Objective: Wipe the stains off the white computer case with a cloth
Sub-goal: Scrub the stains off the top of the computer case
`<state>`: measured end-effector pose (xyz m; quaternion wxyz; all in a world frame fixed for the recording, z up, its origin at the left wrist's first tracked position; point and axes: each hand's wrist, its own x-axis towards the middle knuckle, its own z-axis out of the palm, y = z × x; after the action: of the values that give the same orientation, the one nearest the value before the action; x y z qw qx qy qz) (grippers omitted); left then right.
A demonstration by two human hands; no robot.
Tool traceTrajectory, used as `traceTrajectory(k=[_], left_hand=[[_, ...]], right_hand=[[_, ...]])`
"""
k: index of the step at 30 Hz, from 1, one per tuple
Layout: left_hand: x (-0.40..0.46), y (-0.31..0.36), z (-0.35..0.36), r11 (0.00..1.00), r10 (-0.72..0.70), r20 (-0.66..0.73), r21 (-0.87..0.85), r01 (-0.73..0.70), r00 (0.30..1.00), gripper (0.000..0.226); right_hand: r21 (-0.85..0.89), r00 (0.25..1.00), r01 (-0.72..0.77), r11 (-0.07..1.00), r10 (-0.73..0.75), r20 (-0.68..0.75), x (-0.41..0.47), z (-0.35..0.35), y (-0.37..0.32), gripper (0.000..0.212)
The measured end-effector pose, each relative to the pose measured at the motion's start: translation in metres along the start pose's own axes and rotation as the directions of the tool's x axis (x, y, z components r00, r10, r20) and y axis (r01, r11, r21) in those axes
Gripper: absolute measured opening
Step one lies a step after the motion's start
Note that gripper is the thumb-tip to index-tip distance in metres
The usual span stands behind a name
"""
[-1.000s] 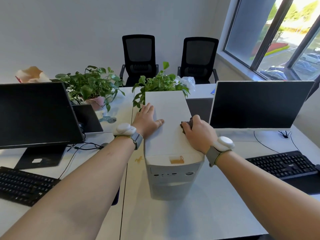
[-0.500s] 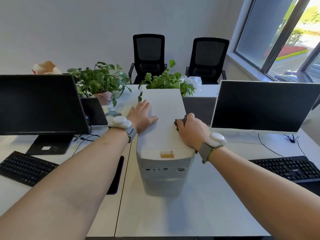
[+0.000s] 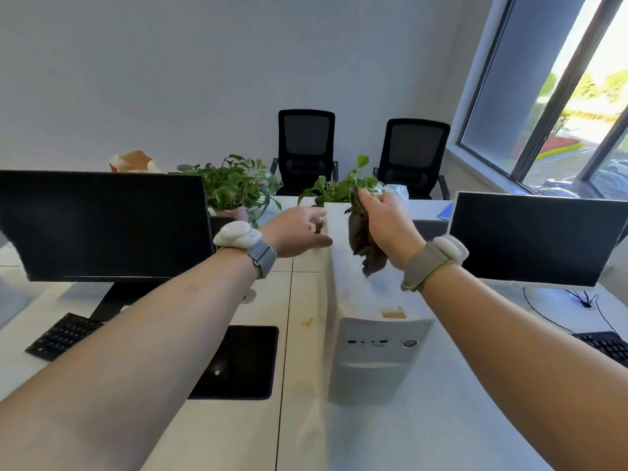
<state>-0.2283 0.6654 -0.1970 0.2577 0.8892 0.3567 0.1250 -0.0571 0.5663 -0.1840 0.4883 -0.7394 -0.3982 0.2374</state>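
Note:
The white computer case [image 3: 368,334] stands upright on the desk, its top running away from me, with an orange-brown stain [image 3: 393,314] near the front edge of the top. My right hand [image 3: 387,226] is raised above the case and grips a crumpled dark brown cloth [image 3: 362,237], which hangs down from the fingers clear of the surface. My left hand [image 3: 295,231] hovers in the air at the case's left edge, fingers relaxed, holding nothing.
A black monitor [image 3: 102,222] and keyboard [image 3: 61,334] stand on the left, another monitor [image 3: 540,237] and keyboard [image 3: 608,346] on the right. A black mouse pad [image 3: 238,362] lies left of the case. Potted plants [image 3: 234,185] and two chairs [image 3: 306,147] sit behind.
My right hand has lifted the cloth off the case top into the air. My left hand has come off the case top and now hovers at its left edge. The view has tilted upward.

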Motion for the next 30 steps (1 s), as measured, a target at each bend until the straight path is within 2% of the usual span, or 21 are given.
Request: traceTrajectory(k=[1, 3, 5, 6, 9, 12, 14, 16, 19, 23, 27, 30], left_hand=[[-0.004, 0.005, -0.005, 0.998, -0.003, 0.016, -0.06, 0.004, 1.0, 0.069], [-0.029, -0.017, -0.029, 0.979, -0.024, 0.062, -0.203, 0.036, 0.998, 0.058], [-0.056, -0.051, -0.052, 0.953, -0.08, 0.102, -0.283, 0.106, 0.992, 0.032], [-0.072, -0.071, -0.062, 0.94, -0.127, 0.109, -0.303, 0.155, 0.986, 0.022], [-0.111, -0.123, -0.083, 0.908, -0.224, 0.104, -0.34, 0.246, 0.969, 0.012], [-0.145, -0.162, -0.1, 0.858, -0.285, 0.091, -0.42, 0.297, 0.954, 0.009], [-0.173, -0.191, -0.115, 0.806, -0.327, 0.094, -0.492, 0.33, 0.94, 0.013], [-0.194, -0.213, -0.125, 0.736, -0.348, 0.095, -0.588, 0.335, 0.933, 0.016], [-0.217, -0.239, -0.14, 0.685, -0.37, 0.045, -0.662, 0.305, 0.928, 0.016], [-0.244, -0.276, -0.156, 0.668, -0.437, -0.035, -0.682, 0.298, 0.899, 0.016], [-0.27, -0.329, -0.172, 0.611, -0.507, -0.033, -0.719, 0.332, 0.862, 0.021], [-0.277, -0.355, -0.182, 0.535, -0.508, -0.099, -0.815, 0.223, 0.856, 0.021]], right_hand=[[0.122, 0.998, -0.055, 0.991, 0.05, 0.05, -0.001, 0.005, -0.004, 0.055], [0.388, 0.962, -0.201, 0.899, 0.105, 0.254, -0.018, 0.046, -0.023, 0.054], [0.536, 0.91, -0.326, 0.779, 0.105, 0.401, -0.039, 0.092, -0.039, 0.06], [0.549, 0.884, -0.376, 0.746, 0.111, 0.455, -0.05, 0.116, -0.046, 0.064], [0.466, 0.865, -0.42, 0.779, 0.188, 0.466, -0.07, 0.169, -0.058, 0.082], [0.377, 0.839, -0.439, 0.816, 0.222, 0.496, -0.087, 0.204, -0.058, 0.087], [0.327, 0.8, -0.428, 0.843, 0.185, 0.571, -0.105, 0.238, -0.064, 0.077], [0.286, 0.775, -0.385, 0.878, 0.138, 0.617, -0.122, 0.269, -0.072, 0.057], [0.286, 0.822, -0.285, 0.915, 0.08, 0.563, -0.137, 0.316, -0.087, 0.031], [0.324, 0.872, -0.302, 0.897, 0.122, 0.475, -0.136, 0.365, -0.099, 0.021], [0.332, 0.863, -0.279, 0.901, 0.083, 0.499, -0.132, 0.421, -0.116, 0.02], [0.318, 0.848, -0.285, 0.904, 0.083, 0.523, -0.132, 0.448, -0.126, 0.024]])
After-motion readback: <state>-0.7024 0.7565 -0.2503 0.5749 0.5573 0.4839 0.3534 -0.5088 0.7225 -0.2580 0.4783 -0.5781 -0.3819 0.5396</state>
